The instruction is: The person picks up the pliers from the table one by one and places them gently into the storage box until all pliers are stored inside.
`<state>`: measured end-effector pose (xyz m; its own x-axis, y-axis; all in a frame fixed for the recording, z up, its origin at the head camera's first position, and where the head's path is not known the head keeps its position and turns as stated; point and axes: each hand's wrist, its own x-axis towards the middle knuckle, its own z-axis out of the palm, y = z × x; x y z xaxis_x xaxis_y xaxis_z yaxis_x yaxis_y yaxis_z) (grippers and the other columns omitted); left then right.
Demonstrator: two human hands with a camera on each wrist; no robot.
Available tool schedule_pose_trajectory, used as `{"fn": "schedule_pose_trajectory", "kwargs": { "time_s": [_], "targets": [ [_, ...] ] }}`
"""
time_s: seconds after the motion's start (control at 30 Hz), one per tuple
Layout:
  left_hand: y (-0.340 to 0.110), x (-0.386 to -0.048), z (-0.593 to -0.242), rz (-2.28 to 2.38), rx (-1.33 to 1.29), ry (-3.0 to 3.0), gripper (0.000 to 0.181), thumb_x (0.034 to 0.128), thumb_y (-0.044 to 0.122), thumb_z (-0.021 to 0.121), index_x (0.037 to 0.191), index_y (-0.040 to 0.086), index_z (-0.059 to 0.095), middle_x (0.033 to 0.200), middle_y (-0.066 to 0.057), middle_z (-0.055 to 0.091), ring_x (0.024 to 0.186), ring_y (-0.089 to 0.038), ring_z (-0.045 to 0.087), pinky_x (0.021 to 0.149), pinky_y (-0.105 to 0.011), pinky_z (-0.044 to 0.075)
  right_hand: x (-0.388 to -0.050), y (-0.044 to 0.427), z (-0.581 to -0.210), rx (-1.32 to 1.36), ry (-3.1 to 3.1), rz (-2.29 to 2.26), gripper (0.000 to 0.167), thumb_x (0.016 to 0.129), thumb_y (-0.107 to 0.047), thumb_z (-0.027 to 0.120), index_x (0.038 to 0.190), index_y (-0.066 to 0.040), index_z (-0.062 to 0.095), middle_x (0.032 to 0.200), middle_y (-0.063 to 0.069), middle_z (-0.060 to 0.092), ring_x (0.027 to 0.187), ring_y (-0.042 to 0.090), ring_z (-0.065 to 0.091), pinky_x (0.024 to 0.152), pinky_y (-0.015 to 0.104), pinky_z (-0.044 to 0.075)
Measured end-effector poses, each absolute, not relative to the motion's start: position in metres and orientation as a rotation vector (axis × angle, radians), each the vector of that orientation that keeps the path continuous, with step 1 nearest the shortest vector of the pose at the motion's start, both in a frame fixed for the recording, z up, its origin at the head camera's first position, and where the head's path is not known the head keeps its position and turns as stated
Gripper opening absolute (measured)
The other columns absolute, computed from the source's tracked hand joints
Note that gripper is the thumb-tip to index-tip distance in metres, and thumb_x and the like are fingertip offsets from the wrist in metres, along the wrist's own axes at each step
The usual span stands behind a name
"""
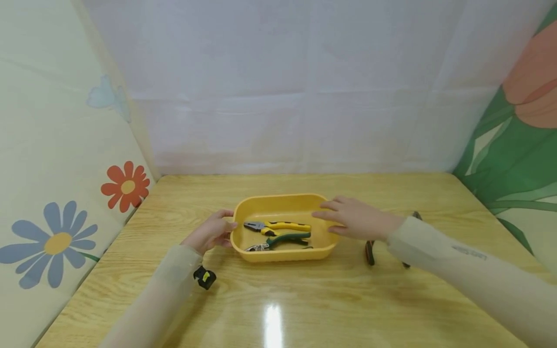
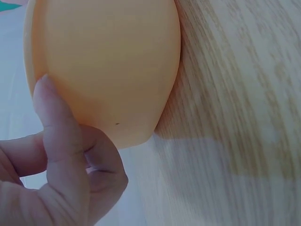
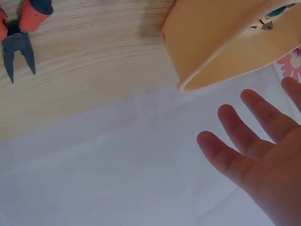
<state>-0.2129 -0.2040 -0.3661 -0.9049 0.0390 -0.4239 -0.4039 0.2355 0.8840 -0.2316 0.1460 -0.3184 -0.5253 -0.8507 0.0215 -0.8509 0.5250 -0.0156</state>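
A yellow plastic basin (image 1: 283,256) stands at the middle of the table. In it lie combination pliers (image 1: 287,225) with yellow-and-black handles and, nearer me, pliers with green handles (image 1: 285,238); a dark bit of something else shows by the near wall. My left hand (image 1: 213,231) grips the basin's left end, thumb up at the rim and the other fingers bent against the wall. Fingers spread, my right hand (image 1: 354,217) hovers at the right end; the right wrist view shows its fingertips apart from the basin. Pliers with red-and-black handles (image 3: 35,16) lie right of the basin, partly hidden under my right forearm.
A small black object with a yellow mark (image 1: 204,278) sits beside my left wrist; its kind is unclear. White cloth (image 1: 283,121) hangs behind the wooden table (image 1: 243,309). Flower-printed panels flank both sides.
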Motion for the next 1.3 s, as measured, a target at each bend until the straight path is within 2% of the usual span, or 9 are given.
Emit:
{"fn": "schedule_pose_trajectory", "kwargs": {
  "time_s": [0.4,0.77,1.3],
  "targets": [
    [-0.204,-0.213,-0.367,1.701,-0.32,2.171,0.047,0.1011,0.004,0.045,0.145,-0.001,0.027,0.098,-0.017,0.058,0.07,-0.017,0.057,0.053,-0.025,0.051,-0.223,0.162,-0.318,1.471,-2.724,0.09,0.049,0.094,-0.017,0.065,0.141,-0.009,0.051,0.133,0.024,0.052,0.119,0.042,0.049,0.097,0.059,0.04],
    [-0.205,-0.213,-0.367,1.701,-0.321,2.169,0.045,0.1019,0.005,0.045,0.144,0.0,0.029,0.098,-0.017,0.058,0.07,-0.017,0.057,0.051,-0.024,0.051,-0.219,0.178,-0.322,1.419,-2.683,0.124,0.047,0.094,-0.02,0.065,0.137,-0.005,0.054,0.132,0.024,0.053,0.117,0.041,0.051,0.095,0.057,0.042],
    [-0.204,-0.212,-0.367,1.702,-0.328,2.169,0.045,0.1016,0.004,0.045,0.143,0.0,0.029,0.096,-0.016,0.059,0.071,-0.017,0.059,0.051,-0.025,0.053,-0.209,0.196,-0.321,1.309,-2.757,0.134,0.05,0.096,-0.022,0.063,0.142,-0.007,0.049,0.138,0.024,0.048,0.121,0.042,0.048,0.097,0.06,0.04]
  ]
}}
